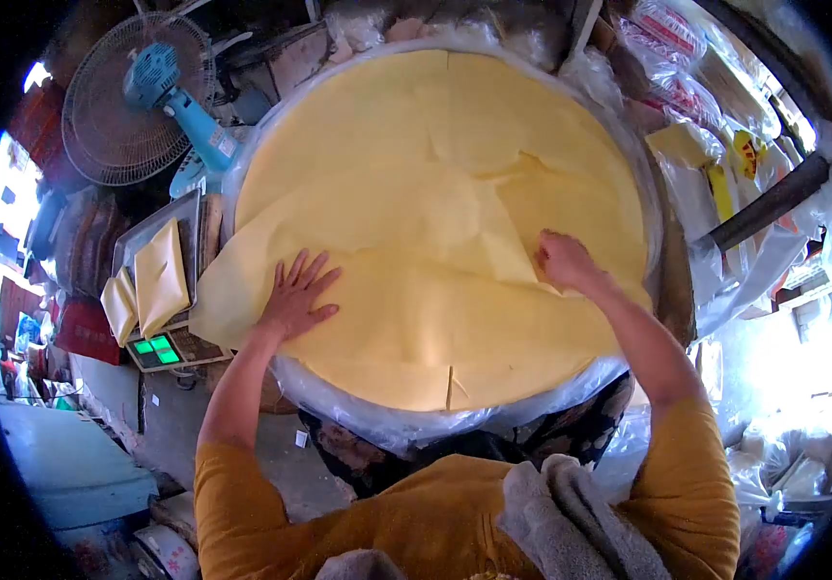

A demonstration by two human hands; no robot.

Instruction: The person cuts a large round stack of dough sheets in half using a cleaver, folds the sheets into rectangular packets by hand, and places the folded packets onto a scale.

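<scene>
Thin yellow sheets (416, 213) cover a large round surface edged with clear plastic (387, 425). My left hand (298, 295) lies flat on the sheet at the left with its fingers spread. At the right, my right hand (567, 261) is closed, its fingers pressed together on the raised edge of the top sheet. Beyond that edge, a lower yellow layer (580, 203) shows. The top sheet's left corner hangs over the round rim. A short slit (450, 387) shows near the front edge.
At the left, folded yellow pieces (162, 277) lie on a scale's metal tray (194, 205), above a lit green display (155, 350). Behind it stands a blue fan (199, 126). A dark bar (774, 203) and plastic-wrapped packs (672, 58) are at the right.
</scene>
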